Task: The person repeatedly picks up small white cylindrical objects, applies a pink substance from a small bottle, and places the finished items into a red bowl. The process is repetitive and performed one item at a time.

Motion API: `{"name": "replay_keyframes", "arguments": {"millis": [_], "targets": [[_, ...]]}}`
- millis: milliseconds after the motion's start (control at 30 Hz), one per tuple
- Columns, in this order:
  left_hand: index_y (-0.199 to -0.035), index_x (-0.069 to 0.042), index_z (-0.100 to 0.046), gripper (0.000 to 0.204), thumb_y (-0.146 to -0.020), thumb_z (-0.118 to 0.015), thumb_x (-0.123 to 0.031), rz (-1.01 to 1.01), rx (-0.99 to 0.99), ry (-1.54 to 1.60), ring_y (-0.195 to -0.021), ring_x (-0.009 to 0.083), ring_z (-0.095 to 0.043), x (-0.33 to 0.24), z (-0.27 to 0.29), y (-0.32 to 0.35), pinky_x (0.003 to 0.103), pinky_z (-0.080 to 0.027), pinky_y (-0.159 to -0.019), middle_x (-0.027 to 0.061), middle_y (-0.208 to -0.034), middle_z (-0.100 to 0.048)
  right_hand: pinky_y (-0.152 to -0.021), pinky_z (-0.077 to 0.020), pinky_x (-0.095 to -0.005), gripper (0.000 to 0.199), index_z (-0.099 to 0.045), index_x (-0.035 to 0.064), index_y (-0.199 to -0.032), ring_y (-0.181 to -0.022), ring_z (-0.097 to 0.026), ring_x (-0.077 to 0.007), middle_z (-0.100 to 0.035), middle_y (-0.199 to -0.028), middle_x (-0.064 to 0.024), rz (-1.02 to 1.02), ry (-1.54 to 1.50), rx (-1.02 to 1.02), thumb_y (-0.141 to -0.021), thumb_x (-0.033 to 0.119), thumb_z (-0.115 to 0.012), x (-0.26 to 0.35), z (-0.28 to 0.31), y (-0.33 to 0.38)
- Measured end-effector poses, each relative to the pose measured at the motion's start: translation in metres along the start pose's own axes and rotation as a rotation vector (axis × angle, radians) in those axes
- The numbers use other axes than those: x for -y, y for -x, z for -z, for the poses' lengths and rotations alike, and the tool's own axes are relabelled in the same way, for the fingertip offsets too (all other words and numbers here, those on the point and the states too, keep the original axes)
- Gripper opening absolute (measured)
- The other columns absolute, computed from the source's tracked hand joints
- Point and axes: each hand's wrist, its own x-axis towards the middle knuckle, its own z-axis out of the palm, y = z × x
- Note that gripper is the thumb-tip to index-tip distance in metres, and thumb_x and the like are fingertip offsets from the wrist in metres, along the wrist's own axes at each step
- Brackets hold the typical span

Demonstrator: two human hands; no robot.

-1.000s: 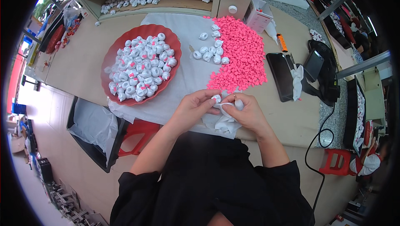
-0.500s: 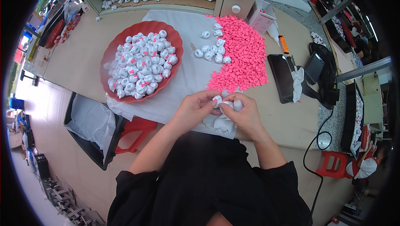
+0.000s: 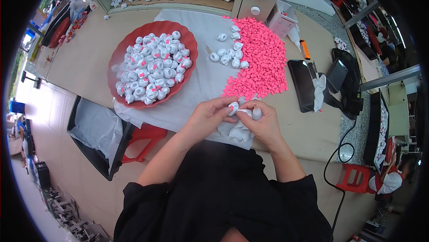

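Between the thumb and fingers of my left hand is a small white rounded figure with a pink bit on it. My right hand is closed around a small white squeeze bottle with a thin tip, and its fingers also pinch a white cloth. Both hands meet close together over the front edge of the table. Just beyond them spreads a heap of small pink pieces. Several similar white figures lie along its left side on a white sheet.
A red scalloped bowl, full of white figures, stands at the left. To the right are a dark phone, an orange tube and a white box. A black tray and red stool stand below the table's left edge.
Both hands keep nearly the same place and the same hold. The white figure is turned slightly in my left fingers, and the whole view has shifted a little.
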Motion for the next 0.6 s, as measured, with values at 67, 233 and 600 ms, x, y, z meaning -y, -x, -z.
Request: {"name": "replay_keyframes", "arguments": {"millis": [67,233,600], "targets": [[-0.117,0.005,-0.047,0.030,-0.089,-0.047,-0.006,-0.002,0.004,-0.008,-0.092,0.0154,-0.056,0.001,0.001,0.000,0.027,-0.051,-0.078,0.0111,-0.107,-0.055,-0.058,-0.0420,-0.0204,0.012,-0.061,-0.0005,-0.084,-0.068,-0.052,-0.0052,-0.059,-0.075,-0.0011,0.014,0.012,-0.003,-0.076,0.007,-0.063,-0.002,0.000,0.000],[-0.118,0.004,-0.047,0.030,-0.089,-0.047,-0.005,0.001,0.011,-0.040,-0.091,0.0145,-0.057,0.002,0.002,0.001,0.027,-0.051,-0.079,0.0100,-0.105,-0.056,-0.059,-0.0424,-0.0208,0.013,-0.061,-0.0004,-0.086,-0.069,-0.052,-0.0060,-0.059,-0.076,-0.0021,0.011,-0.006,-0.023,-0.075,0.007,-0.063,-0.006,-0.001,0.000],[-0.117,0.005,-0.047,0.030,-0.087,-0.046,0.000,-0.030,-0.017,-0.038,-0.090,0.0145,-0.059,0.007,-0.003,0.003,0.024,-0.048,-0.080,0.0099,-0.102,-0.059,-0.062,-0.0453,-0.0219,0.014,-0.059,-0.0014,-0.088,-0.072,-0.056,-0.0080,-0.060,-0.079,-0.0045,0.013,-0.037,-0.014,-0.076,0.005,-0.062,-0.005,-0.005,0.001]]}}
